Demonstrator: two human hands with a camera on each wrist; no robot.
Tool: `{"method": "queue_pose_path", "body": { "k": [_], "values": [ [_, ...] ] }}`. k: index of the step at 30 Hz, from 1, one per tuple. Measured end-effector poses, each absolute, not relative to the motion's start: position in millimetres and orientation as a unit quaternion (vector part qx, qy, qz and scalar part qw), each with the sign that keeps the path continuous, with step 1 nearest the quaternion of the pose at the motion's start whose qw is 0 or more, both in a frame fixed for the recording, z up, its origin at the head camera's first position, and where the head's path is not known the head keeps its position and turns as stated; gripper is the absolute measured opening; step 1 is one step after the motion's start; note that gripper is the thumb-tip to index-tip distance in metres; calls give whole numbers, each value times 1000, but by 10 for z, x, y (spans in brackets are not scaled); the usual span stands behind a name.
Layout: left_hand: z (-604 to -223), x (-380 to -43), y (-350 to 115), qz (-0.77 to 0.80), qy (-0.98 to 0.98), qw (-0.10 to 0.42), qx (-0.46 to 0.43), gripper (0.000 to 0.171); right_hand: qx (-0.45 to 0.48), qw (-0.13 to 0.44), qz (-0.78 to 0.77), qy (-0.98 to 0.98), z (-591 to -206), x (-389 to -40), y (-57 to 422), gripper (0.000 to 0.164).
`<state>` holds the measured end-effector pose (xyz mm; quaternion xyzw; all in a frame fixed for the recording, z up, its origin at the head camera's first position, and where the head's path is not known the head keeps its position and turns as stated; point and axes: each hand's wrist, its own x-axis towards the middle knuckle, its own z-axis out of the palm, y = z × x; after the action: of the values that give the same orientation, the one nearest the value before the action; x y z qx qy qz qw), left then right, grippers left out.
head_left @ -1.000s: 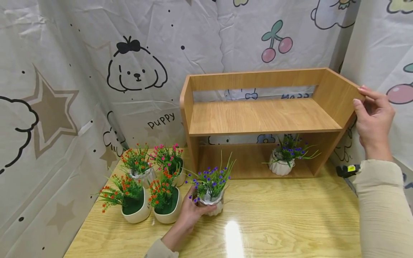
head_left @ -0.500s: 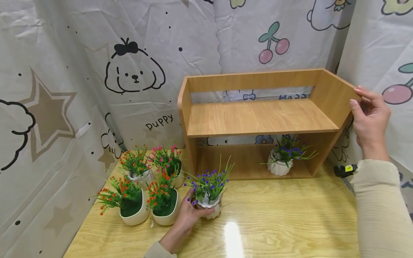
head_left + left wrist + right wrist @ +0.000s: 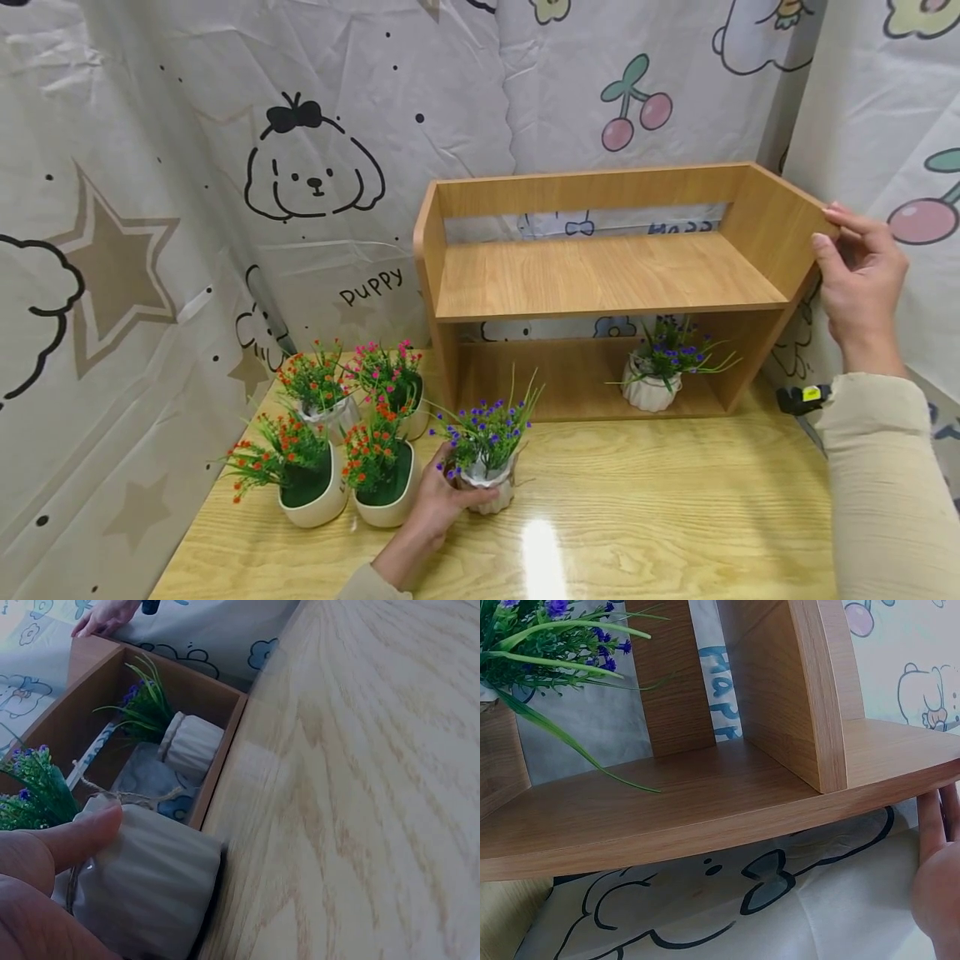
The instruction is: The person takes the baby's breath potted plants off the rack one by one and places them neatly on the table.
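Note:
My left hand [image 3: 435,504] grips a white ribbed flowerpot [image 3: 154,877] holding a purple-flowered artificial plant [image 3: 487,433]. Twine is tied round the pot, and the thumb presses near its rim. This pot stands upright on the table, in front of the wooden shelf's left part. At the far right, my right hand [image 3: 862,279] holds the upper edge of the side panel of the two-tier wooden shelf [image 3: 607,271], thumb on the panel's front edge. A second white pot [image 3: 651,385] with purple flowers sits on the lower tier, toward the right.
Left of my left hand, two cream pots [image 3: 386,492] with orange flowers stand in front. Behind them are a white pot [image 3: 330,417] with orange flowers and a pot of pink flowers [image 3: 386,371]. A black-and-yellow object [image 3: 804,397] lies beside the shelf. Printed curtains [image 3: 337,267] surround the table.

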<state>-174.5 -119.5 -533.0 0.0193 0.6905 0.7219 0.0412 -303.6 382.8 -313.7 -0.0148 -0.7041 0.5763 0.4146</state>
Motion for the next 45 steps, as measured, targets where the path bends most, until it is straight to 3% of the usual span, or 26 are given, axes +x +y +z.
{"method": "queue_pose_path", "body": {
  "k": [22,45],
  "values": [
    [-5364,-1746,-1221,720,691,64,23,110,-3,426,576,-698,-3202,-3085,3863,34],
    [-5348,-1760,-1231,699,711,69,28,107,-7,423,571,-704,-3173,-3067,3854,35]
  ]
}}
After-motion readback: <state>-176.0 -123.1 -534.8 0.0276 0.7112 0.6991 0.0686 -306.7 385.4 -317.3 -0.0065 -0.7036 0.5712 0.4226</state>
